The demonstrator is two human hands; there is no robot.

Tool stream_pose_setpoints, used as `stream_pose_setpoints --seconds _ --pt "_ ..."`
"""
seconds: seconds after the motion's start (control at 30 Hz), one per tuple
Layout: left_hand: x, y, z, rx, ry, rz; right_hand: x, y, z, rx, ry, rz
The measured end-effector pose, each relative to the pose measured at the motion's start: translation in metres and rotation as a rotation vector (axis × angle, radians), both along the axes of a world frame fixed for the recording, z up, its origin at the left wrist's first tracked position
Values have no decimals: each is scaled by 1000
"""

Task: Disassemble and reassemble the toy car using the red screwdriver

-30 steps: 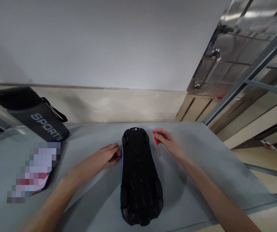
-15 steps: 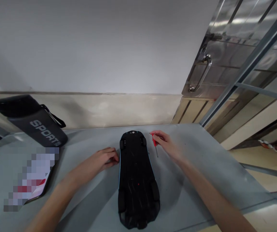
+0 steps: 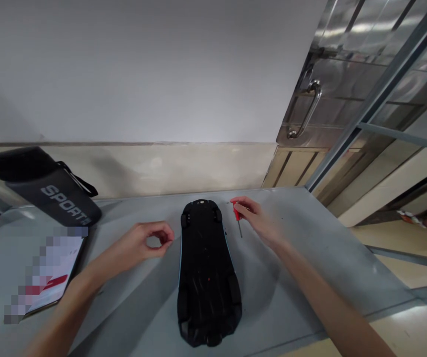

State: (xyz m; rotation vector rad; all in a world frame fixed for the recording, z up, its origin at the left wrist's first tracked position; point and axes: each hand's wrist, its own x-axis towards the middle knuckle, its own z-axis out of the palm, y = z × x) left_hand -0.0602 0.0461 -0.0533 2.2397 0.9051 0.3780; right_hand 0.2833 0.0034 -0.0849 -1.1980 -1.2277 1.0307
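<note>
A black toy car (image 3: 206, 270) lies upside down on the grey table (image 3: 310, 267), its flat underside and wheels facing up. My right hand (image 3: 254, 218) rests beside the car's far right corner, closed on a small red-handled screwdriver (image 3: 237, 216) whose tip points down at the table. Left of the car, my left hand (image 3: 144, 241) is lifted slightly, thumb and forefinger pinched into a ring. Whether something tiny sits in that pinch is not visible.
A black bag (image 3: 45, 191) printed SPORT leans at the back left of the table. A blurred card or booklet (image 3: 45, 272) lies near the left edge. A steel door with a handle (image 3: 304, 116) stands to the right, past the table's edge.
My left hand has lifted off the table beside the car and drawn back left, forming a pinch. The right hand and screwdriver have stayed in place.
</note>
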Motion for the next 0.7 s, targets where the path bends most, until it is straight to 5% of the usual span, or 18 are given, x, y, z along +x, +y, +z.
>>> stream_pose_setpoints --seconds 0.3,0.7 --pt "10 -17 19 52 -68 -13 -1 -1 -1 -2 -6 13" --pt "4 -26 19 555 36 -188 0 -1 -1 -17 -25 4"
